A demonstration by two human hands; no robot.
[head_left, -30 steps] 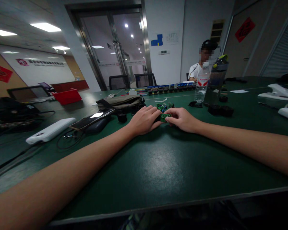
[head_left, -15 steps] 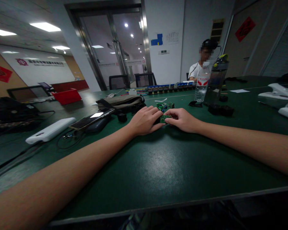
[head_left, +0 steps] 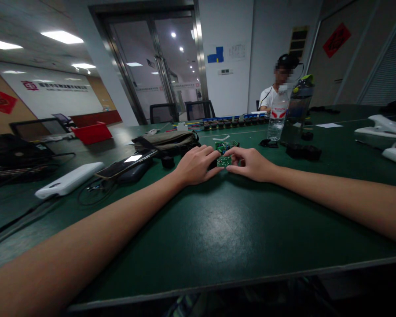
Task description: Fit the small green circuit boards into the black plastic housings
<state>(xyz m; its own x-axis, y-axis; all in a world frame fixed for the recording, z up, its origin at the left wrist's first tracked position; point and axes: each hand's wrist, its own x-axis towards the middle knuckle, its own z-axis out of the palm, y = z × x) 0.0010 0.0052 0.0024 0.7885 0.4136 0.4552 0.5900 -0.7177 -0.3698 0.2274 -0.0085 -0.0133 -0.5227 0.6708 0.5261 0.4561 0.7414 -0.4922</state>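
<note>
Centrally on the green table, the left hand and right hand each pinched one end of a small circuit board. It sat between their fingertips, lying crosswise and equally near both. Spare boards lay just beyond.

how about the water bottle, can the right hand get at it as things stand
Probably yes: the water bottle stands upright beyond the right hand, mostly bare table between, though that hand holds a small green board.
</note>
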